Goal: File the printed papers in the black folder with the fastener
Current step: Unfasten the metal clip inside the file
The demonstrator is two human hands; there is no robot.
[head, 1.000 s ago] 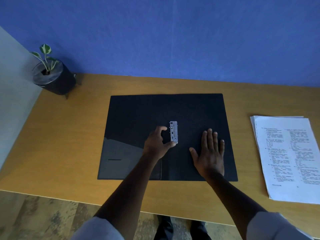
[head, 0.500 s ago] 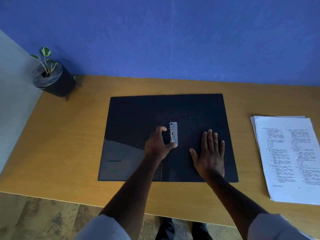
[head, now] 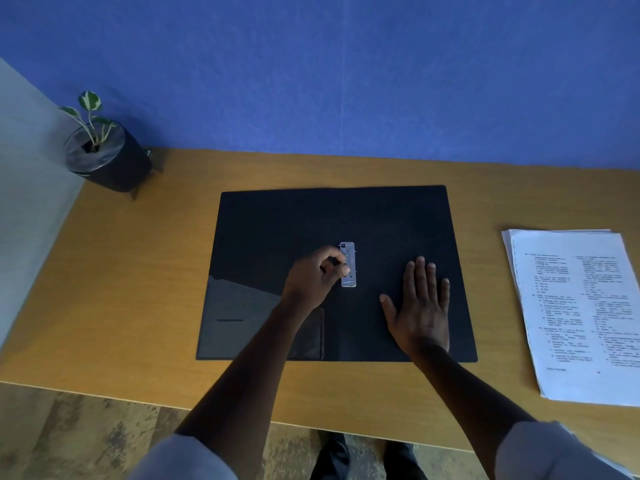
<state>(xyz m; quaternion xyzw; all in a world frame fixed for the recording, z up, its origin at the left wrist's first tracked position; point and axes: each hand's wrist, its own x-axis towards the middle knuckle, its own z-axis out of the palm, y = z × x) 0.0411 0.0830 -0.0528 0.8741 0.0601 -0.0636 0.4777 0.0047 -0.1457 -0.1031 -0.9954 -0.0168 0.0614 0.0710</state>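
Observation:
The black folder [head: 284, 230] lies open and flat on the wooden desk. Its small metal fastener [head: 348, 268] sits upright along the spine in the middle. My left hand [head: 311, 278] is at the fastener's left side, with thumb and forefinger pinching its left edge. My right hand [head: 420, 306] rests flat, fingers spread, on the folder's right half, a little apart from the fastener. The stack of printed papers [head: 581, 313] lies on the desk to the right of the folder, untouched.
A small plant in a black pot [head: 107, 157] stands at the desk's back left corner. A blue wall runs behind the desk [head: 138, 265]. The desk's front edge is close to me, with floor and my shoes below.
My left thumb and forefinger have closed together on the fastener's left edge. The right hand, folder and papers have stayed in place.

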